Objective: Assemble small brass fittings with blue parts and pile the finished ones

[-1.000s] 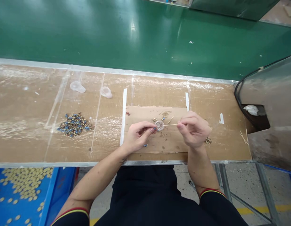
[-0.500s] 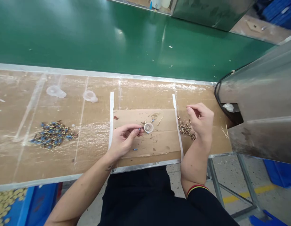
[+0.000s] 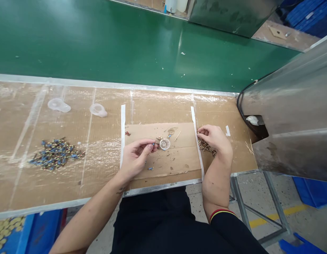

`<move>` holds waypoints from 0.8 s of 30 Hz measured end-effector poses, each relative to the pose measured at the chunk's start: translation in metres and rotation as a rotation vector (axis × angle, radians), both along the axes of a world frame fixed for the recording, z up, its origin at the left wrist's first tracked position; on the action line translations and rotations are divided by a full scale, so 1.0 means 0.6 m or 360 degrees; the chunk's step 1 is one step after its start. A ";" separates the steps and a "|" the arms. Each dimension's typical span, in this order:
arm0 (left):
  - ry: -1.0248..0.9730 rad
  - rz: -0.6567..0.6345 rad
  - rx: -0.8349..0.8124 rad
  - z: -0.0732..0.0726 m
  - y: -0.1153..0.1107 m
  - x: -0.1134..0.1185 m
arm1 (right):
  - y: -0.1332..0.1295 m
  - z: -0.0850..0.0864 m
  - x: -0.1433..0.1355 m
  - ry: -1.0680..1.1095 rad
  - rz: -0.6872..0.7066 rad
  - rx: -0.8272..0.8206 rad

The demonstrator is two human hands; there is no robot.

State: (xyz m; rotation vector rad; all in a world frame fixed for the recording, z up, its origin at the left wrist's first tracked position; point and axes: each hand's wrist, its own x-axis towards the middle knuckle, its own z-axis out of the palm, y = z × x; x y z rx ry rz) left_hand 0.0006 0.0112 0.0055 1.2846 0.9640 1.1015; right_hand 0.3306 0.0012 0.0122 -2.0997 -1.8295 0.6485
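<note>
My left hand (image 3: 137, 155) is closed in a pinch on a small blue-and-brass part (image 3: 153, 144), just left of a small clear round cup (image 3: 164, 144). A metal piece lies in the cup. My right hand (image 3: 212, 137) is pinched together at the upper edge of a pile of small brass-coloured parts (image 3: 207, 148). What its fingertips hold is too small to make out. Both the cup and my left hand are over a stained cardboard sheet (image 3: 179, 164). Another blue-tipped part (image 3: 151, 168) lies near the sheet's lower edge.
To the left lies a heap of blue-and-brass parts (image 3: 56, 153). Two translucent cups (image 3: 98, 109) rest behind it. White tape strips (image 3: 122, 130) flank the cardboard. A toothpick-like stick (image 3: 177, 136) lies by the cup. A metal cabinet (image 3: 292, 123) stands at right.
My right hand has come down and left to the brass pile, uncovering a white scrap on the table. My left hand keeps its pinch beside the cup. The whole view has shifted slightly.
</note>
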 end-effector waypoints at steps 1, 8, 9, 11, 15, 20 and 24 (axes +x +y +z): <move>0.0004 -0.0006 -0.0007 0.001 0.000 0.000 | 0.000 0.002 -0.003 -0.0008 -0.0014 -0.0008; -0.0014 -0.0011 -0.0021 0.001 0.001 -0.003 | -0.007 0.011 -0.005 0.0224 -0.0033 0.0126; -0.0025 -0.0008 -0.0022 0.000 0.001 -0.003 | -0.009 0.013 -0.004 0.0292 -0.0069 0.0218; -0.0054 -0.0009 -0.0020 -0.001 0.001 -0.003 | -0.014 0.019 -0.006 0.0420 -0.0157 0.0489; -0.0082 -0.0065 -0.0032 -0.002 -0.002 -0.001 | -0.015 0.031 -0.042 0.0819 -0.0013 0.1002; -0.0158 -0.0161 -0.0070 -0.006 -0.005 0.002 | -0.016 0.041 -0.126 0.1213 0.0490 0.0978; -0.0168 -0.0209 -0.0058 -0.009 -0.005 0.002 | -0.020 0.044 -0.173 0.1200 0.0778 0.0925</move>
